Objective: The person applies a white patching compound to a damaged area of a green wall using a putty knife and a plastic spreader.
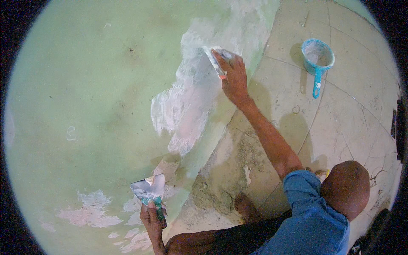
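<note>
Neither my left hand nor my right hand shows; the two hands in view look like those of a person in a blue shirt, whose head is also seen. That person's right hand grips a flat putty blade against the pale green wall, over a patch of whitish filler. Lower left, the other hand is closed around the green handle of a wide putty knife. White paste lies on its metal blade. That forearm runs out at the lower edge, so its link to the body is hidden.
A blue plastic dipper with whitish paste inside stands on the beige, cracked floor. Grey debris lies along the wall's foot, near a bare foot. More filler patches mark the wall. Dark objects sit at the right rim.
</note>
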{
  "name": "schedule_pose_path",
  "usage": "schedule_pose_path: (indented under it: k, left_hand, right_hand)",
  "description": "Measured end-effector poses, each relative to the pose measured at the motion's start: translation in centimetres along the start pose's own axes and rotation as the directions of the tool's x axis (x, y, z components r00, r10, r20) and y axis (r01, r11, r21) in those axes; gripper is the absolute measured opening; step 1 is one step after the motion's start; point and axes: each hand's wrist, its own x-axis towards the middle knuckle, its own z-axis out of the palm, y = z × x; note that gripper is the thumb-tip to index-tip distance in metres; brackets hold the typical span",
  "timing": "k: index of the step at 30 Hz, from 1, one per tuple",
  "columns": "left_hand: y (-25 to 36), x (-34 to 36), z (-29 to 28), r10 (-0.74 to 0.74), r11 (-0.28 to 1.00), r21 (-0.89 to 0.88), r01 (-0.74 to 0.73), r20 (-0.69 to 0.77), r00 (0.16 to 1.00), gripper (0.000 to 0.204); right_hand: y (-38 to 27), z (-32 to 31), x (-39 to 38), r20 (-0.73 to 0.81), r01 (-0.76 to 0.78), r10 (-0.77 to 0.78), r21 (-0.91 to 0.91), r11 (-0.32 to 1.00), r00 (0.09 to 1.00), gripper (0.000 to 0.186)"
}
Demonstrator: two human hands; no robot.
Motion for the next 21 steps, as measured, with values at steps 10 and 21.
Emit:
schedule_pose_path:
  k: [10,21]
  left_hand:
    - [-2.1,0.9,-0.7,0.052,0.998,-0.046,-0.051,0.027,0.998,0.03]
    - [-1.9,0.9,-1.2,0.004,0.999,-0.032,-0.002,0.055,0.998,0.031]
  right_hand:
    - [-2.0,2.7,-9.7,0.231,-0.011,0.034,-0.102,0.995,0.972,0.074]
    - [-1.8,0.6,-1.9,0.013,-0.017,0.017,-0.014,1.0,1.0,0.066]
